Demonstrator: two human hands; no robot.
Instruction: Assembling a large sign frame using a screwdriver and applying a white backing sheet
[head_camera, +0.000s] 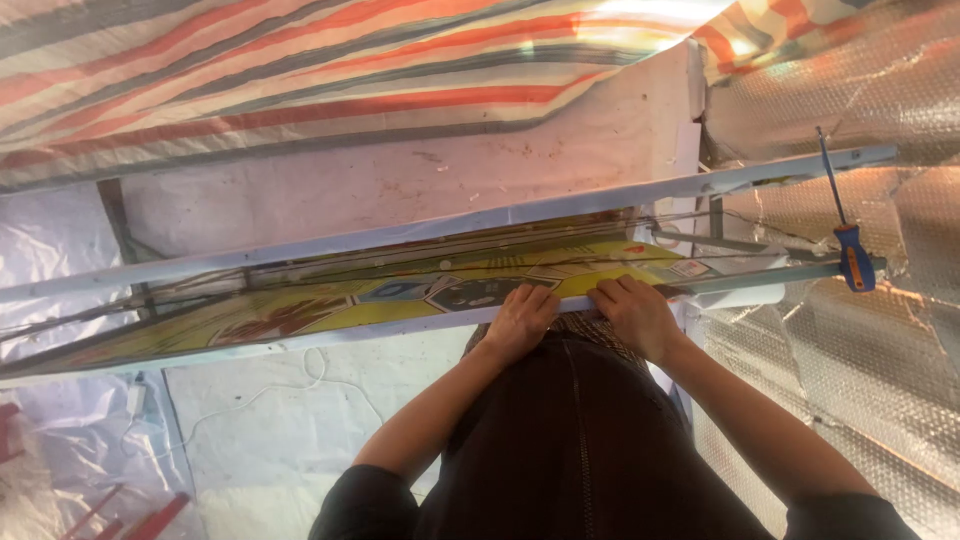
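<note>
1. Long flat printed panel (400, 290), yellow with hexagon patches, lying inside a pale metal frame (330, 245) and running from the left edge across to the right, in front of the chest.
2. Left hand (520, 318) pressed on the near edge of the panel, fingers curled over the lip; right hand (636, 310) just beside it, likewise folded over the same edge. Both closed on the rim, thumbs hidden beneath, so depth of wrap not visible.
3. Probably light for its length but wide and thin: likely to flex or sag at the far ends if held only at the middle. Printed face looks glossy, so possibly slippery; frame rail the stiffer, safer place to take hold, hands spread wider apart.
4. Thin wires or strips along the inner frame, likely delicate; best kept clear of fingers.
5. Screwdriver (848, 240) with blue and orange handle resting on the right end of the frame, loose and liable to roll off on a tilt.
6. No table in view beneath; pale sheeting (300, 410) with a white cable (270, 392) below.
7. Striped red, white and grey tarpaulin (250, 70) overhead, silver bubble foil (860, 380) on the right wall, a stained white board (400, 180) behind. Tight, cluttered quarters.
</note>
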